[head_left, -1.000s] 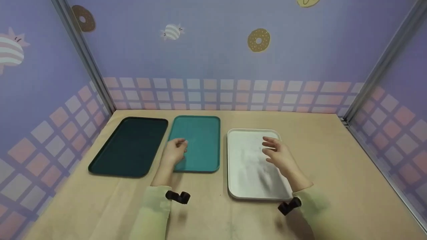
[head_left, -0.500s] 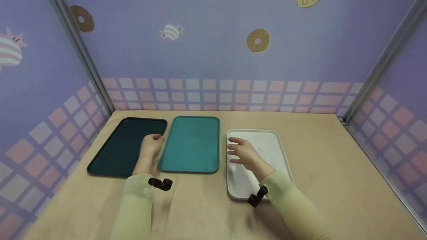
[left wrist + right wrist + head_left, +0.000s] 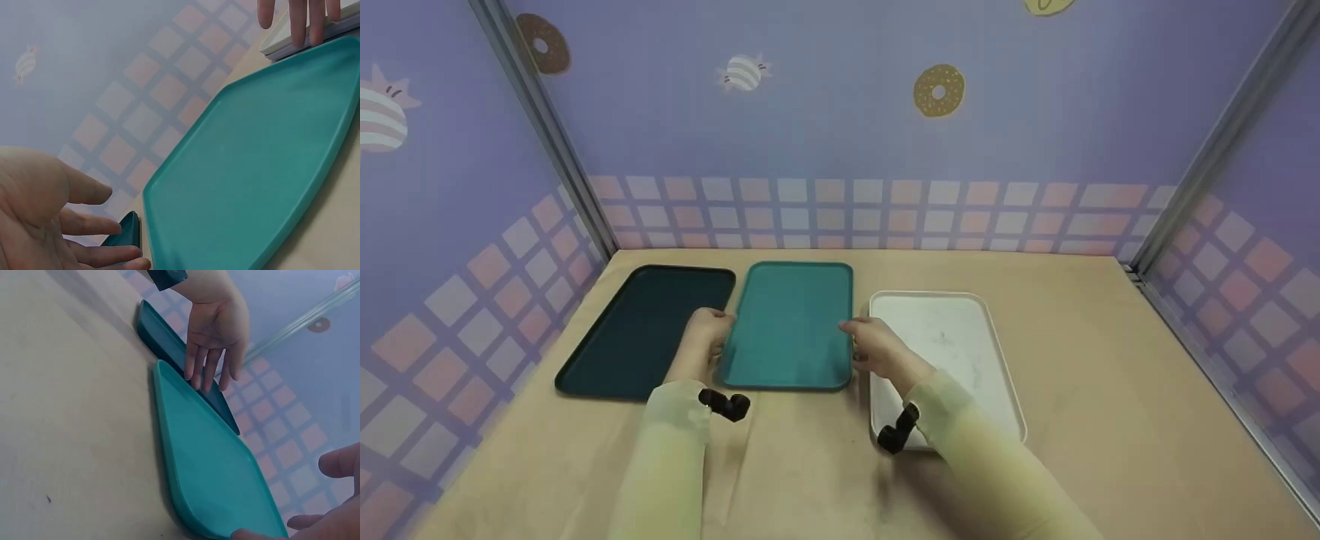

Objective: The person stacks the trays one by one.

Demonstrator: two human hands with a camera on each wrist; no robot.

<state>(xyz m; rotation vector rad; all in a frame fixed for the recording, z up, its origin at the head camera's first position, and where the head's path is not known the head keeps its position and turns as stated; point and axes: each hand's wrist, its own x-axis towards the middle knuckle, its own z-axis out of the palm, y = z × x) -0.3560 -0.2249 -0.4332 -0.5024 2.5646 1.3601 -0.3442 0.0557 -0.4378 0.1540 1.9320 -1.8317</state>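
A teal tray [image 3: 791, 326] lies flat on the table between my two hands. My left hand [image 3: 705, 337] is at its left long edge, over the gap beside a dark green tray [image 3: 637, 337]. Its fingers extend toward the teal rim in the left wrist view, thumb held higher. At the opposite edge is my right hand [image 3: 879, 347], reaching across the left side of a white tray [image 3: 952, 352]. Thumb and fingers are spread apart near the teal rim in the right wrist view. Neither hand has its fingers curled round the tray.
Beneath the white tray a greyish edge [image 3: 287, 52] shows in the left wrist view. Patterned walls [image 3: 840, 127] and metal posts [image 3: 547, 127] enclose the wooden table [image 3: 802, 465]. Each wrist wears a small black device [image 3: 725, 405].
My left hand moved left, off the teal tray to its left edge. My right hand swept left across the white tray to the teal tray's right edge. The trays stayed put.
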